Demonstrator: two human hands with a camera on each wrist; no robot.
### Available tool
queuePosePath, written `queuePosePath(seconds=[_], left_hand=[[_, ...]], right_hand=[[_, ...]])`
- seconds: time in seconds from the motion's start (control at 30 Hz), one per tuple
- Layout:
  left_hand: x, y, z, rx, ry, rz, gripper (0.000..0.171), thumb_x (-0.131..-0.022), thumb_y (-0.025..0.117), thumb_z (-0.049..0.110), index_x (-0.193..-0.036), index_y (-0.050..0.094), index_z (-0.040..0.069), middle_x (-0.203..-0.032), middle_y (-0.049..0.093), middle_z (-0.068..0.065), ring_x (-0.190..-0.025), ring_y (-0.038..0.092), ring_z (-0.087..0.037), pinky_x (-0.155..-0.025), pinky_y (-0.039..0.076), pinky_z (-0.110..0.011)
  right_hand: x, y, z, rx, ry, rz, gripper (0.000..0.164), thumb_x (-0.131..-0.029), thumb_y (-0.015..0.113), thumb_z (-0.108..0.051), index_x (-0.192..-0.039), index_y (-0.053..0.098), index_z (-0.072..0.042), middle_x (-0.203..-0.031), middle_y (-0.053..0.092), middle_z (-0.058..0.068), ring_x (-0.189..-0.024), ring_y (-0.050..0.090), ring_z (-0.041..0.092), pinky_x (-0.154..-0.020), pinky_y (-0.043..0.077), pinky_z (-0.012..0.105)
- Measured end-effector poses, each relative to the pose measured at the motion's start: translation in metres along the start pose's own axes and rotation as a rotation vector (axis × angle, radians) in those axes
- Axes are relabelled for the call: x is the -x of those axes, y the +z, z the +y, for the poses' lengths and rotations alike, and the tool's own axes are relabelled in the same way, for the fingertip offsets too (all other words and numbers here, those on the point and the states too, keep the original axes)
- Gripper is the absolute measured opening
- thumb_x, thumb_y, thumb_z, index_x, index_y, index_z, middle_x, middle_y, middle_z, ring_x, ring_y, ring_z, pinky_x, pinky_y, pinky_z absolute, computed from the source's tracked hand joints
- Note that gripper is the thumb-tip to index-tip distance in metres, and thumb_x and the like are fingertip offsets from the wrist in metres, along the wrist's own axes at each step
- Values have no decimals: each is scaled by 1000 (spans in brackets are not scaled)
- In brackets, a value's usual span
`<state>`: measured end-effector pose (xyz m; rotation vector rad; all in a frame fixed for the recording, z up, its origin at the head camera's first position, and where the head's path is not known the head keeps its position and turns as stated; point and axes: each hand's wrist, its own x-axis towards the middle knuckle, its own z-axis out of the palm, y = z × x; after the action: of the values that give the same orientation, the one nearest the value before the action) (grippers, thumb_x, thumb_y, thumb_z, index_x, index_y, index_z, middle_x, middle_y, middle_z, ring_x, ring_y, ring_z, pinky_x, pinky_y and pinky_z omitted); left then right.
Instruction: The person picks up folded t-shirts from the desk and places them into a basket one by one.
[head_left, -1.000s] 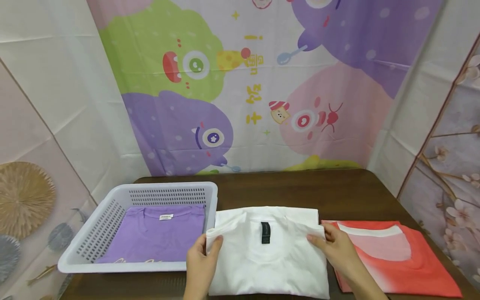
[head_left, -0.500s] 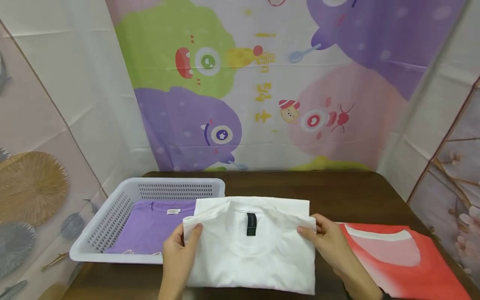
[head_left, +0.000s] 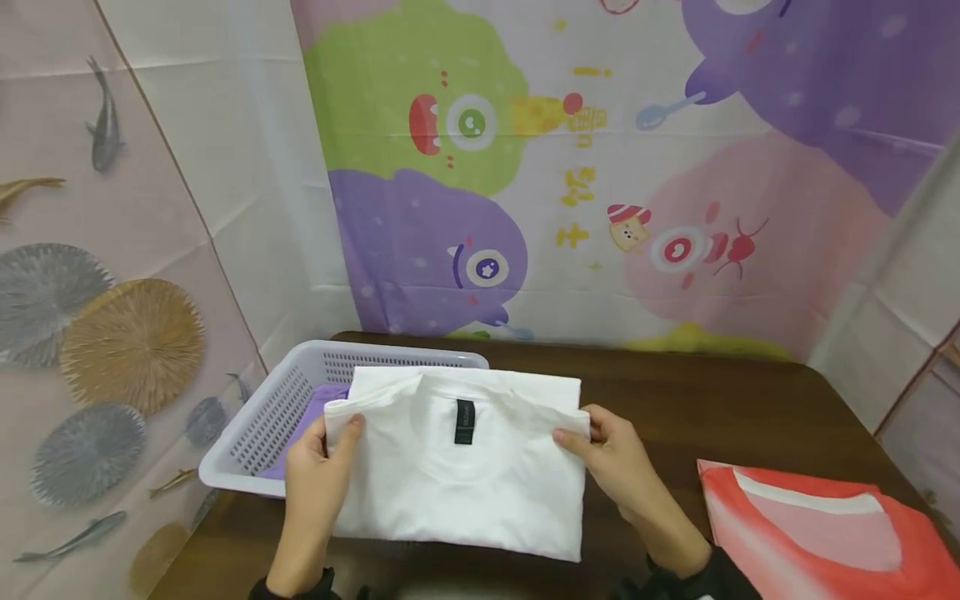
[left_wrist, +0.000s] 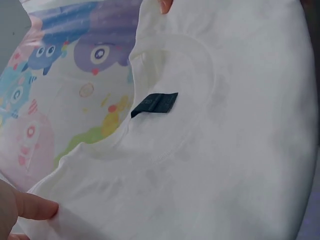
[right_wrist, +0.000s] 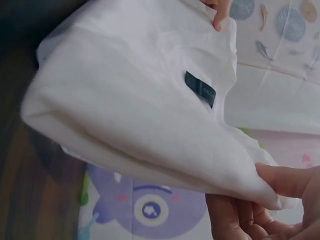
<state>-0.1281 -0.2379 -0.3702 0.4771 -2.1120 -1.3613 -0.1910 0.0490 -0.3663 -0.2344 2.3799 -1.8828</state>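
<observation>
A folded white T-shirt (head_left: 457, 492) with a black neck label (head_left: 465, 422) hangs between both hands, raised over the table. My left hand (head_left: 315, 467) pinches its left shoulder corner, thumb on the front. At the opposite corner my right hand (head_left: 618, 458) grips the cloth between thumb and fingers. In the right wrist view the fingers (right_wrist: 235, 215) curl under the shirt's folded edge. The shirt overlaps the front right of the white basket (head_left: 247, 479), hiding much of the purple shirt (head_left: 303, 425) inside it.
A red and pink folded shirt (head_left: 817, 525) lies at the right of the dark wooden table (head_left: 645, 379). Behind the table hangs a curtain (head_left: 585, 300) printed with cartoon monsters. A patterned cloth wall (head_left: 172, 242) closes off the left side.
Both hands have lifted the white T-shirt off the table and carried it left, toward the basket. The head view has swung to the right. The red shirt stays on the table.
</observation>
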Motion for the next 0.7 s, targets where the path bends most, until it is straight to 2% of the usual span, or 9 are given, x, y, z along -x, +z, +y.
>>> queuePosePath(seconds=[0.13, 0.23, 0.33, 0.47, 0.57, 0.7], left_hand=[[-12, -11, -2, -48, 50, 53, 25, -91, 64, 15, -104, 67, -6, -88, 68, -19, -63, 45, 3, -54, 40, -16], [-22, -21, -1, -99, 57, 91, 26, -91, 64, 17, -104, 68, -5, -94, 70, -22, -64, 44, 6, -56, 38, -13], [-33, -32, 1, -136, 75, 125, 25, -90, 65, 18, -99, 68, -5, -77, 68, -12, -61, 41, 4, -53, 36, -16], [-47, -44, 4, -158, 121, 170, 23, -90, 65, 18, -92, 67, -5, -54, 49, 17, -54, 38, 3, -48, 33, -17], [-57, -52, 5, -139, 123, 176, 25, -92, 63, 19, -95, 66, -5, -52, 39, 29, -54, 39, 7, -48, 34, -14], [-67, -61, 2, -112, 113, 196, 26, -93, 61, 19, -102, 65, -5, -56, 41, 33, -58, 40, 10, -51, 36, -11]], right_hand=[[-6, 15, -6, -16, -4, 17, 24, -88, 66, -6, -108, 61, 6, -92, 73, 18, -71, 63, 11, -63, 53, 25], [-11, 29, -12, -41, -24, 26, 21, -87, 66, -4, -106, 62, 6, -91, 72, 20, -71, 64, 12, -63, 53, 25], [-15, 41, -17, -74, -58, 30, 19, -86, 66, -1, -103, 63, 6, -91, 72, 22, -71, 64, 13, -63, 55, 27], [-21, 55, -23, -112, -123, 29, 18, -85, 65, 1, -102, 62, 8, -95, 71, 27, -75, 67, 16, -66, 57, 30], [-26, 64, -27, -125, -163, 24, 18, -85, 66, 2, -101, 62, 9, -96, 71, 28, -77, 68, 17, -66, 57, 29], [-31, 75, -31, -125, -215, 13, 19, -84, 66, 2, -101, 62, 10, -97, 71, 29, -79, 69, 18, -67, 57, 27]])
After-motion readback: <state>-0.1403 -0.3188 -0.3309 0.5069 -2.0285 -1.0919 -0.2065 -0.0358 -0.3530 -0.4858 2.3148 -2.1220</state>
